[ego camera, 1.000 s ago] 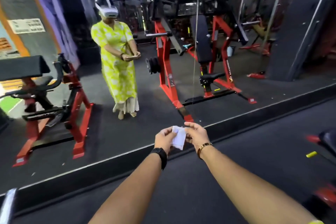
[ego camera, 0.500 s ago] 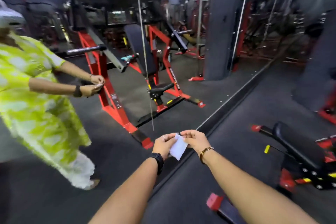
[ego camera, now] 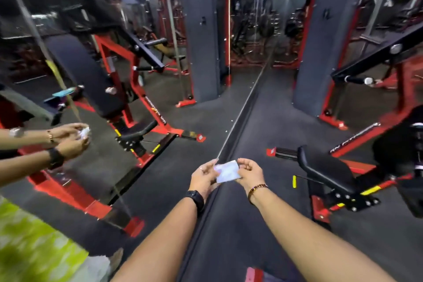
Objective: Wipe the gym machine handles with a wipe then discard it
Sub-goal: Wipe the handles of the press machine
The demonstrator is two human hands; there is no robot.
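Spread wider than half a second ago, the wipe (ego camera: 227, 171) is now held flat between both hands: the left hand (ego camera: 203, 177) pinches its left edge, the right hand (ego camera: 248, 174) its right edge. The view has swung toward the gym machine (ego camera: 354, 141). The wipe is left of its seat (ego camera: 327, 171) and well apart from its handle (ego camera: 357, 80), so I judge that wiping has not yet begun.

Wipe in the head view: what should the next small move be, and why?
Probably turn right and carry the wipe toward the black handle of the machine there. The left hand and the right hand both pinch the wipe in mid-air in front of the body. It touches no equipment, so no wiping is under way, and that handle looks like the closest one.
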